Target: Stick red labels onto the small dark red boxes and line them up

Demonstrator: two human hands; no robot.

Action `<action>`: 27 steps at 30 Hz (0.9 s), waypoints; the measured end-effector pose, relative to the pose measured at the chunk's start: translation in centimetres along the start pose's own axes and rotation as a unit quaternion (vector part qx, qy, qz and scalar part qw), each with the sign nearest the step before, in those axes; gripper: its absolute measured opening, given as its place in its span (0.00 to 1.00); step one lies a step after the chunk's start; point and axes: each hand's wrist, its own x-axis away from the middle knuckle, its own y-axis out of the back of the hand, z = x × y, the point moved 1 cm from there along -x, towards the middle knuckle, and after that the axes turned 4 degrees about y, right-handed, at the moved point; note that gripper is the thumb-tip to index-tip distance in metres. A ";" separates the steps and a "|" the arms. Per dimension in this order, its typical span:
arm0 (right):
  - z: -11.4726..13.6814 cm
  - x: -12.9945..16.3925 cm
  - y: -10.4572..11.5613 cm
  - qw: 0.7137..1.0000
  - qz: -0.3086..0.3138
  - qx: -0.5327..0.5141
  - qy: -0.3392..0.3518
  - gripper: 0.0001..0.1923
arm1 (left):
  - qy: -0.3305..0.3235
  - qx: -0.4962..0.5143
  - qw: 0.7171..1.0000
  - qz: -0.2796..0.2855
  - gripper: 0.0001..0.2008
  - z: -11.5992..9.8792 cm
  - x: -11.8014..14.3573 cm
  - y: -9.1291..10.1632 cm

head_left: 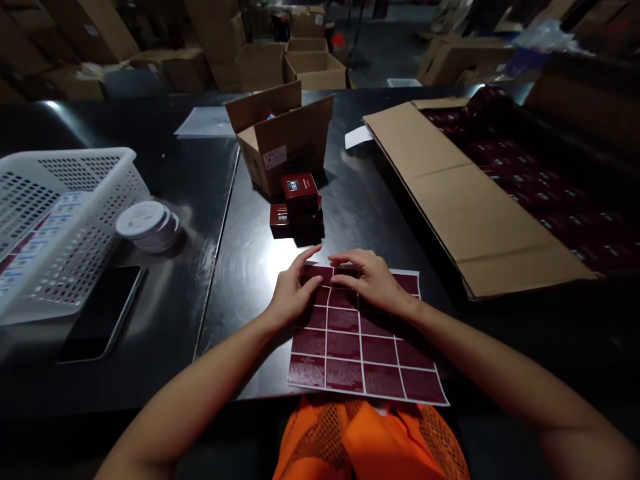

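Note:
A sheet of dark red rectangular labels (344, 345) with white gaps lies on the table in front of me. My left hand (294, 288) is over its upper left edge, thumb and index finger apart. Across from it, my right hand (369, 279) reaches over the sheet's top rows, fingers stretched out and thumb apart; a dark red label shows between them. Whether either fingertip lifts a label is too dim to tell. Just beyond my hands, small dark red boxes (301, 187) are stacked in front of an open cardboard carton (293, 143).
On the left are a white perforated basket (100, 220) holding printed sheets, round white tubs (147, 225) and a phone (104, 313). To the right, a large open carton (475, 207) contains many dark red boxes (530, 177). Clear plastic sheets (206, 123) lie at the back.

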 end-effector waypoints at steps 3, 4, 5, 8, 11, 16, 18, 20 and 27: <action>0.1 -0.1 -0.4 1.000 -0.004 0.016 0.027 0.14 | 0.036 0.034 0.999 -0.008 0.20 0.2 -0.1 0.2; 0.0 -0.1 -0.5 0.999 -0.003 0.020 0.034 0.12 | 0.051 0.041 0.998 -0.014 0.16 0.3 -0.2 0.2; 0.0 -0.1 -0.7 0.999 -0.003 0.027 0.040 0.11 | 0.062 0.042 0.997 -0.021 0.13 0.3 -0.3 0.2; -0.3 -0.1 -1.0 0.997 -0.011 0.048 0.063 0.07 | 0.081 0.032 0.995 -0.039 0.07 0.3 -0.6 0.3; -0.1 0.1 -1.4 0.991 -0.043 0.078 0.098 0.06 | 0.096 0.047 0.993 -0.044 0.07 0.1 -0.7 0.2; 1.1 0.0 -2.0 0.982 -0.076 0.113 0.133 0.14 | 0.109 0.065 0.992 -0.015 0.10 -0.1 -0.8 -0.1; 1.2 -0.2 -2.3 0.980 -0.059 0.101 0.160 0.16 | 0.108 0.066 0.992 0.001 0.10 -0.1 -0.9 -0.1; 1.2 -0.2 -2.6 0.979 -0.037 0.094 0.175 0.16 | 0.107 0.064 0.992 0.008 0.11 -0.3 -1.1 -0.2; 1.5 0.2 -3.8 0.977 0.019 0.168 0.129 0.12 | 0.170 0.060 0.984 0.004 0.36 0.5 0.7 0.8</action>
